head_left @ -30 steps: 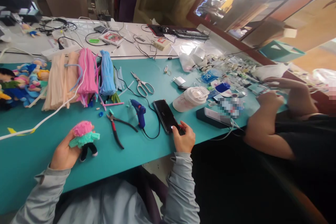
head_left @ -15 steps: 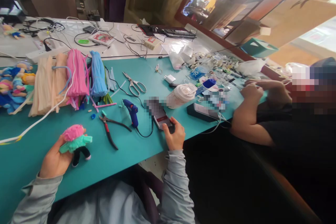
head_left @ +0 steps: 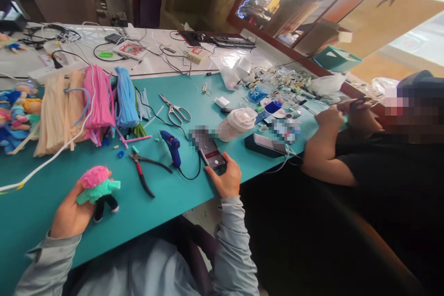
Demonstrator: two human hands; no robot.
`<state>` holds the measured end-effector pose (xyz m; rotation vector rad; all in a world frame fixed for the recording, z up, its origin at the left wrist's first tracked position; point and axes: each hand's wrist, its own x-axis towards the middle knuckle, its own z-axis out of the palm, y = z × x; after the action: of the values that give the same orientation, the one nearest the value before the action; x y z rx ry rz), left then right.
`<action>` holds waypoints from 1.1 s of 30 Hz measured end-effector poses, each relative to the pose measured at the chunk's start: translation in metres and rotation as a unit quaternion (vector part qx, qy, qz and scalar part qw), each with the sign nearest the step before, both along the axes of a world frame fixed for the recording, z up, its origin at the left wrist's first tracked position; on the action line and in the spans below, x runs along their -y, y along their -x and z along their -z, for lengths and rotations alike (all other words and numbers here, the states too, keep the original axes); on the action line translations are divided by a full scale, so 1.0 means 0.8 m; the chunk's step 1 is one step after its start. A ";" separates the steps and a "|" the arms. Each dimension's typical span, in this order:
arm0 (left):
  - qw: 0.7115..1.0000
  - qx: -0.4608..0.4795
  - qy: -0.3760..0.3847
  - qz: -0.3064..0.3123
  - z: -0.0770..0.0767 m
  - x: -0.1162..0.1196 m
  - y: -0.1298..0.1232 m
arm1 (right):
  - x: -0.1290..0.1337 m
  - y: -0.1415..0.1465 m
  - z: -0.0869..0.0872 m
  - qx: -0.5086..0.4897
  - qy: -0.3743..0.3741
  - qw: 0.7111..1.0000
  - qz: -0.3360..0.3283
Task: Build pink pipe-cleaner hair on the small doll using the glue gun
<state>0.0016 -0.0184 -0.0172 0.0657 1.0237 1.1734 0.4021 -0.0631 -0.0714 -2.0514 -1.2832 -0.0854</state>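
My left hand [head_left: 71, 210] is closed around a small fuzzy doll [head_left: 97, 192] with pink hair, a mint-green top and black legs, held over the green mat. My right hand [head_left: 229, 178] grips the near end of a smartphone [head_left: 212, 155] lying on the mat, thumb at its lower left corner and fingers along the right edge. The screen is lit, its far part blurred out. Between my hands are red-and-black cutting pliers [head_left: 142, 173], jaws apart, and a blue glue gun [head_left: 172, 150] with its cord running by the phone.
Bundles of beige, pink [head_left: 99, 101] and blue pipe cleaners [head_left: 125, 97] stand at the left beside several small dolls [head_left: 22, 111]. Scissors [head_left: 176, 111] and a lidded cup [head_left: 237, 124] lie beyond the phone. A co-worker [head_left: 333, 148] sits at the right. A white cable [head_left: 58, 159] crosses the left side.
My right thumb has moved off the phone's screen to its lower left corner, uncovering more of the display. My left hand still holds the doll. The co-worker's hands have shifted slightly.
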 end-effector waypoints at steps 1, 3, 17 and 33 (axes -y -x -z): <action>1.000 0.004 -0.005 0.005 0.001 0.000 0.001 | 0.000 0.001 -0.001 0.004 -0.007 1.000 -0.004; 1.000 0.009 -0.011 0.015 0.001 0.000 0.001 | 0.001 0.004 -0.005 0.010 -0.036 0.999 -0.013; 0.999 0.007 0.028 -0.030 -0.016 0.000 -0.009 | 0.006 0.083 -0.025 0.017 -0.159 0.985 -0.062; 0.997 0.037 0.056 -0.037 -0.024 0.000 -0.007 | -0.004 0.021 -0.010 0.025 -0.118 0.992 -0.033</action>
<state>0.0068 -0.0185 0.0019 -0.1049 1.0322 1.1749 0.3853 -0.0602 -0.0632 -1.8148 -1.3049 -0.2473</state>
